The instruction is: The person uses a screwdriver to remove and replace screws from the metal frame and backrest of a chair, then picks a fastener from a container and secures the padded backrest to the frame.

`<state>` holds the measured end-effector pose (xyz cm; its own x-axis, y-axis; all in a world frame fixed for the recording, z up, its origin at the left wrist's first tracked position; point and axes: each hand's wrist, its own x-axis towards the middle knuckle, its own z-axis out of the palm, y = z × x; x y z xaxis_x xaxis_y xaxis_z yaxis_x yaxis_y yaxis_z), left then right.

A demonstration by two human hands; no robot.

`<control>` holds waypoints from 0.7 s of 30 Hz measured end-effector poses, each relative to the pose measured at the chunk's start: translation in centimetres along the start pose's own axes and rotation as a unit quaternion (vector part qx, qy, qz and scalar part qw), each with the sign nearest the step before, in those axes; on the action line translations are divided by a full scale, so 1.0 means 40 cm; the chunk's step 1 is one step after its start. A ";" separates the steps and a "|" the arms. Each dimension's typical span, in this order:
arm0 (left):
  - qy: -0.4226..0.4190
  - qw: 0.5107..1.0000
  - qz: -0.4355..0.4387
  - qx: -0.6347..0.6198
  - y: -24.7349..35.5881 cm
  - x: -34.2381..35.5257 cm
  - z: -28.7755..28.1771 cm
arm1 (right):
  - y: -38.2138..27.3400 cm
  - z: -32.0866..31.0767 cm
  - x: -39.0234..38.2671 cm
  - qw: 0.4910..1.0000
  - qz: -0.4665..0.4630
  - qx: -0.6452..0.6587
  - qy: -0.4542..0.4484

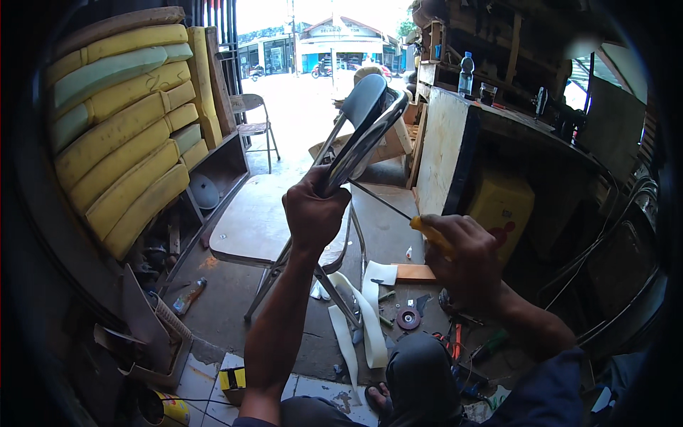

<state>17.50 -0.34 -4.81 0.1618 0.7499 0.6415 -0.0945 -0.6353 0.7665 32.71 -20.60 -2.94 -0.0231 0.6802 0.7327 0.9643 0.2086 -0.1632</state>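
In front of me stands a metal folding chair with a dark padded backrest (pixel 365 102) and a pale, flat seat (pixel 256 224). My left hand (pixel 316 210) is closed around the lower end of the backrest, on the chair's near side. A screwdriver (pixel 384 203) with a long thin shaft and a yellow handle is in my right hand (pixel 466 260), fingers wrapped round the handle. Its shaft slants up and left, and the tip reaches the backrest's lower edge beside my left hand. Whether it sits in a screw I cannot make out.
Yellow foam pads (pixel 128 149) are stacked at the left. Pale strips (pixel 370 320), a round abrasive disc (pixel 408 317) and scattered tools lie on the floor. A workbench (pixel 445 146) with a bottle (pixel 466 75) stands at the right. Another folding chair (pixel 255 121) is farther back.
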 end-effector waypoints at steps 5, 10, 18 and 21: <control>0.019 1.000 -0.009 0.011 -0.008 -0.005 0.030 | -0.024 0.023 -0.037 0.986 0.111 0.127 0.006; 0.015 1.000 0.004 0.001 -0.020 0.006 0.012 | -0.022 -0.022 0.021 0.717 0.436 0.539 -0.078; -0.002 1.000 0.001 -0.013 -0.014 0.003 0.037 | -0.017 0.002 -0.032 0.969 -0.126 -0.204 0.055; 0.028 1.000 -0.003 0.006 -0.019 0.011 0.038 | -0.044 0.003 -0.007 0.973 0.175 0.151 0.006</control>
<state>19.14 0.19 -5.16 0.1070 0.7632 0.6372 -0.0812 -0.6321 0.7707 30.97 -21.08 -2.94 0.2974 0.7383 0.6054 0.7910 0.1645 -0.5893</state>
